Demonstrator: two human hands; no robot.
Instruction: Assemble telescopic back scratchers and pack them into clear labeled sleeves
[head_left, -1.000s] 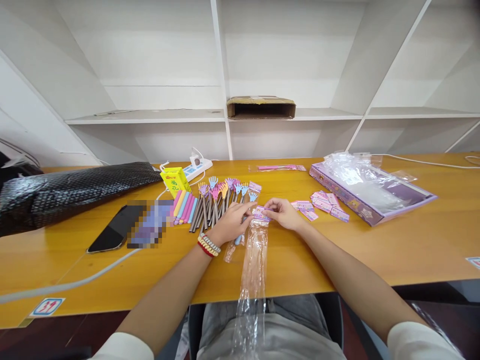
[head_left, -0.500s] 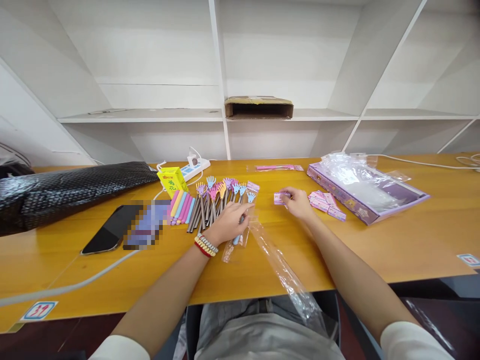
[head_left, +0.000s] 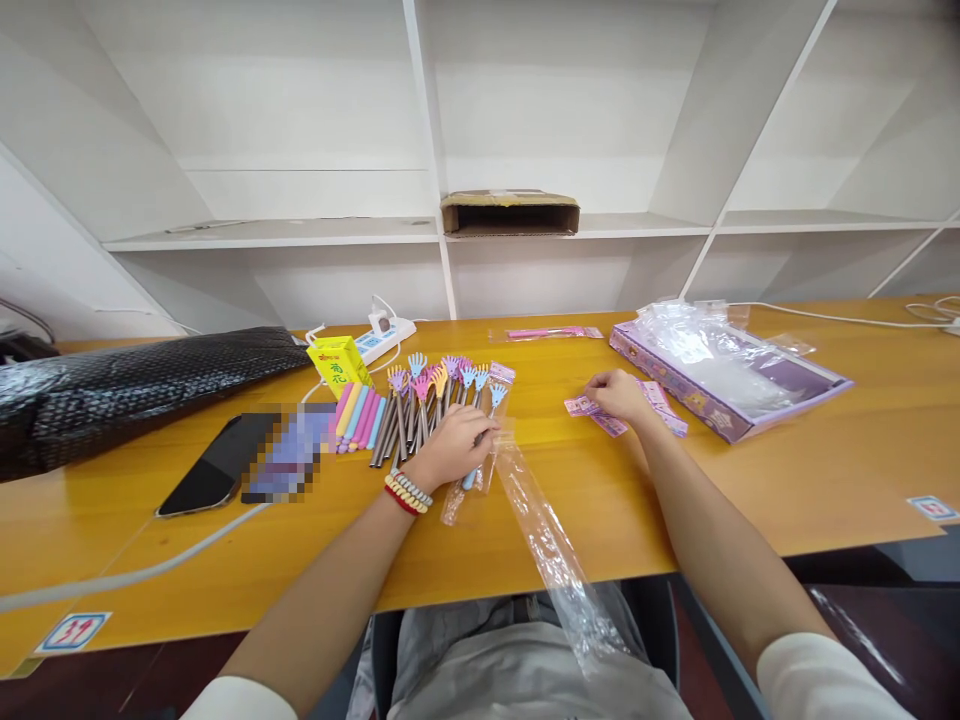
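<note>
My left hand (head_left: pixel 454 447) has its fingers closed at the top end of a long clear plastic bag (head_left: pixel 544 520), which trails over the table edge to my lap. Beneath that hand lies a blue hand-shaped back scratcher (head_left: pixel 497 397) in clear wrapping, its handle partly covered. More back scratchers (head_left: pixel 424 385) with colourful heads and metal shafts are heaped just left. My right hand (head_left: pixel 619 395) pinches a small pink-purple card (head_left: pixel 579 406) above other printed cards (head_left: pixel 664 405); its fingertips are partly hidden.
Beside the heap are coloured handles (head_left: pixel 360 418), a yellow box (head_left: pixel 337 365) and a power strip (head_left: pixel 386 340). A phone (head_left: pixel 217 465) and a black wrapped bundle (head_left: pixel 142 390) lie left. A purple box (head_left: pixel 731 425) holds clear bags. A packaged pink item (head_left: pixel 551 333) lies behind.
My right hand has moved slightly right with the card, over to the other cards. My left hand stays by the plastic bag. The view has shifted a little.
</note>
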